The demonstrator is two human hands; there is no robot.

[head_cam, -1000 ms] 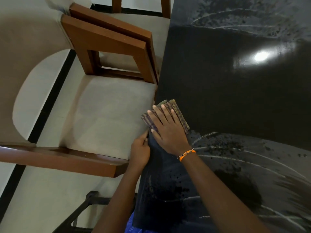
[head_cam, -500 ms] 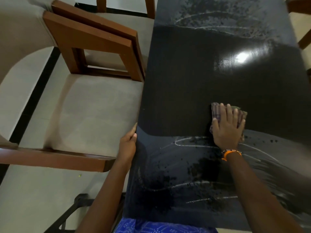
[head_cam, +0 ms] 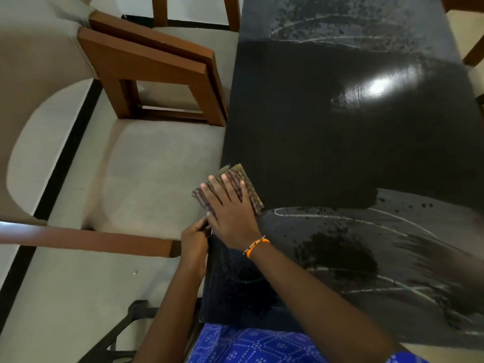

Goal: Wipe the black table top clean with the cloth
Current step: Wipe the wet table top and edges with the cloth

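Checked cloth (head_cam: 230, 184): lay folded at the black table top's (head_cam: 340, 132) left edge, overhanging.
Right hand (head_cam: 230, 208): pressed flat on it, fingers spread.
Left hand (head_cam: 195, 242): curled at that edge; grip unclear.

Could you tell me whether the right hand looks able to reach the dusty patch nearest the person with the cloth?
Probably yes: the right hand presses the cloth at the table top edge, and nothing stands between it and the patch.

The right hand (head_cam: 230, 205) covers much of the cloth (head_cam: 246, 187) — the table (head_cam: 327, 132) runs off the right edge, its near-right corner blurred.
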